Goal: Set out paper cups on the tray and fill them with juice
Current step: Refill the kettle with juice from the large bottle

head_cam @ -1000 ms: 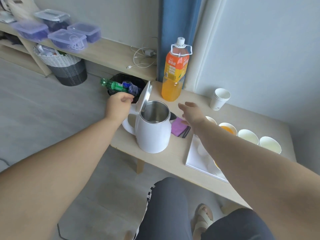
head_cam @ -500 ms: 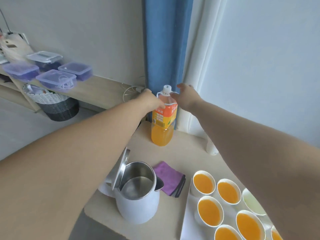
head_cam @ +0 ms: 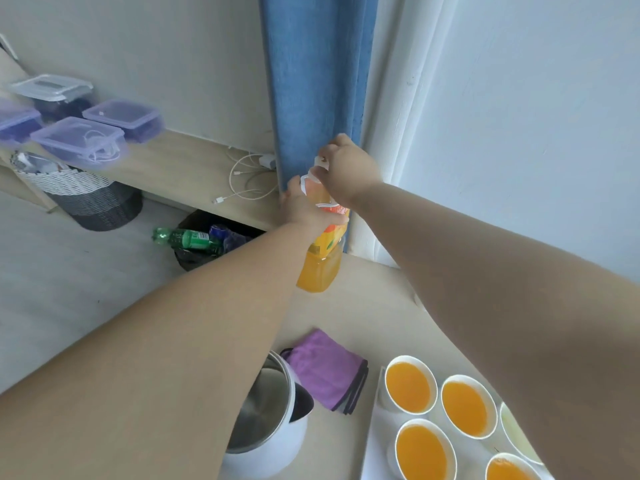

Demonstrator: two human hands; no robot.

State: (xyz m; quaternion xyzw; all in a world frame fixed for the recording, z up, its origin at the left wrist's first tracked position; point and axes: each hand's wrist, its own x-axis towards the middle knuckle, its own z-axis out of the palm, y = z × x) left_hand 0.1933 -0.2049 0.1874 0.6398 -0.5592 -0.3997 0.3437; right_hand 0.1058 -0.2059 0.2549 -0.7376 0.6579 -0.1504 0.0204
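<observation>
Left grip [head_cam: 304, 209] round the juice bottle [head_cam: 320, 268], right grip [head_cam: 346, 171] apparently round its cap [head_cam: 321, 162]

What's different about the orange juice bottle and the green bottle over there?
The juice bottle stands upright on the table; the green bottle lies on its side atop the black bin. The juice bottle holds orange liquid; the green bottle is green all through. The left hand grips the juice bottle's body and the right hand its top; no hand touches the green bottle. Both look like labelled plastic bottles.
</observation>
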